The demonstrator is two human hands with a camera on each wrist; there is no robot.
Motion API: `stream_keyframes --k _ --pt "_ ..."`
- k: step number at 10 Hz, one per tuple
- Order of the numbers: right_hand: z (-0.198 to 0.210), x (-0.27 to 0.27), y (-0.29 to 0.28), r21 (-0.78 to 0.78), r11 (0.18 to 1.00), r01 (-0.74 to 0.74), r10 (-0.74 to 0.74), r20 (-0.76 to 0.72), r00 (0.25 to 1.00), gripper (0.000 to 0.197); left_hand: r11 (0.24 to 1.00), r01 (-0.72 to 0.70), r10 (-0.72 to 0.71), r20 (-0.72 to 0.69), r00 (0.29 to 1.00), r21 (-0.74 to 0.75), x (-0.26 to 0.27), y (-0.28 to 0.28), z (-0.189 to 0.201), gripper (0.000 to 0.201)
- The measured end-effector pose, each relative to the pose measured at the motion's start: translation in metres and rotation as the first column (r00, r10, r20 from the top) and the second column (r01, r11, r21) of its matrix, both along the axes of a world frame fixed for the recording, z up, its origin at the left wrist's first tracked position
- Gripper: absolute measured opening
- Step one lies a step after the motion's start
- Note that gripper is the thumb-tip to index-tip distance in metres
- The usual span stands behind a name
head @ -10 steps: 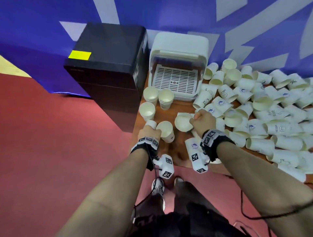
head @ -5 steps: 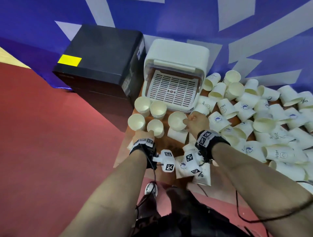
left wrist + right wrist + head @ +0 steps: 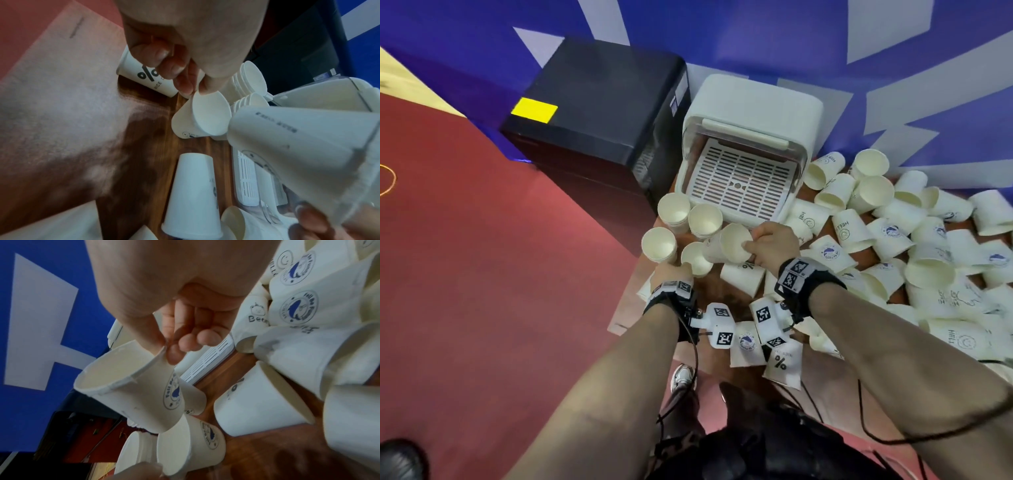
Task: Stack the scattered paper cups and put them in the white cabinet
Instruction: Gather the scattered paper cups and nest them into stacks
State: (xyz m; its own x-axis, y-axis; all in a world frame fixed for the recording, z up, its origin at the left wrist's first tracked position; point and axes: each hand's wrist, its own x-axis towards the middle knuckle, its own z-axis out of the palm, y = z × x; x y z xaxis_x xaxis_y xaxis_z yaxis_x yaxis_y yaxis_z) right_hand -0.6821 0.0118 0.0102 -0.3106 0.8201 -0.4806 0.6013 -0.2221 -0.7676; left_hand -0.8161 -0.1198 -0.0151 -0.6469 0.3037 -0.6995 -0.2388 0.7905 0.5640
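Two hands: each one holds one paper cup, and both cups are near the table's left end.
Right hand: the right hand [image 3: 774,245] pinches the rim of a cup between thumb and fingertip. The other fingers are curled in and hold nothing.
Lifted cup: the lifted cup [image 3: 727,243] hangs in the air, tipped, with its bottom pointing down toward the left hand's cup. I think it is held by the rim so the bottom stays free to slide into another cup.
Left hand: the left hand [image 3: 671,274] pinches the rim of the low cup [image 3: 697,262] with thumb and fingers. I think it holds this cup steady so the other one can drop in.
Low cup: it sits tilted at the table, mouth open, just under the lifted cup. The two cups are close, and I cannot tell if they touch.
Little stacks: three short stacks [image 3: 690,219] stand upright with mouths up, next to the low cup and in front of the cabinet. They look ready to go in.
White cabinet: the white cabinet [image 3: 751,113] is at the back of the table, its front open and its slotted tray [image 3: 741,183] showing. No cups are in it yet.
Loose cups: lots of loose cups [image 3: 893,236] lie on their sides over the wooden table [image 3: 703,294] to the right, so most of the job is still left.
Black box: a black box [image 3: 599,102] stands left of the cabinet.
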Motion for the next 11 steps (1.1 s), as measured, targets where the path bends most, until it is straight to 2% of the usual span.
stream_keyframes --k 1,2,3,4,5,6,7,8,9,10,11 --pt "0.001 -0.011 -0.006 0.003 0.999 -0.050 0.050 -0.013 0.999 0.019 0.998 0.054 -0.054 -0.016 0.998 -0.018 -0.005 -0.008 0.000 0.032" --pt "-0.003 -0.024 -0.016 -0.010 0.994 -0.105 0.105 -0.008 0.994 0.015 0.983 0.171 -0.169 0.024 0.985 -0.064 -0.009 -0.018 0.008 0.021" --pt "-0.006 -0.028 -0.021 -0.003 0.990 -0.140 0.140 0.005 0.990 0.012 0.979 0.188 -0.185 0.039 0.982 -0.076 -0.010 -0.023 0.010 0.025" --pt "-0.008 -0.029 -0.029 0.004 0.990 -0.144 0.144 -0.004 0.990 0.014 0.987 0.138 -0.134 0.050 0.990 -0.082 -0.011 -0.032 0.008 0.019" --pt "-0.013 -0.025 -0.030 0.040 0.984 -0.176 0.174 0.055 0.983 0.018 0.993 0.109 -0.108 0.030 0.994 -0.048 -0.012 -0.036 0.007 0.021" --pt "-0.019 -0.021 -0.026 0.059 0.980 -0.188 0.180 0.118 0.977 0.012 0.984 0.162 -0.168 -0.082 0.982 -0.071 -0.017 -0.044 0.020 0.027" --pt "-0.018 -0.010 -0.019 0.160 0.954 -0.255 0.207 0.265 0.942 0.008 0.956 0.242 -0.282 -0.284 0.916 -0.168 -0.033 -0.056 0.011 0.026" --pt "-0.018 0.006 -0.016 0.183 0.906 -0.383 0.282 0.415 0.865 0.023 0.904 0.325 -0.403 -0.305 0.863 -0.276 -0.046 -0.067 0.008 0.012" --pt "-0.025 0.022 -0.016 0.122 0.822 -0.557 0.403 0.567 0.719 0.040 0.848 0.367 -0.475 -0.239 0.847 -0.384 -0.055 -0.082 -0.005 0.032" --pt "-0.036 0.028 -0.024 0.065 0.779 -0.624 0.457 0.622 0.636 0.048 0.825 0.376 -0.482 -0.181 0.857 -0.421 -0.051 -0.085 -0.012 0.036" --pt "-0.045 0.028 -0.031 0.059 0.757 -0.651 0.468 0.647 0.603 0.053 0.805 0.415 -0.510 -0.138 0.849 -0.423 -0.046 -0.084 -0.017 0.052"
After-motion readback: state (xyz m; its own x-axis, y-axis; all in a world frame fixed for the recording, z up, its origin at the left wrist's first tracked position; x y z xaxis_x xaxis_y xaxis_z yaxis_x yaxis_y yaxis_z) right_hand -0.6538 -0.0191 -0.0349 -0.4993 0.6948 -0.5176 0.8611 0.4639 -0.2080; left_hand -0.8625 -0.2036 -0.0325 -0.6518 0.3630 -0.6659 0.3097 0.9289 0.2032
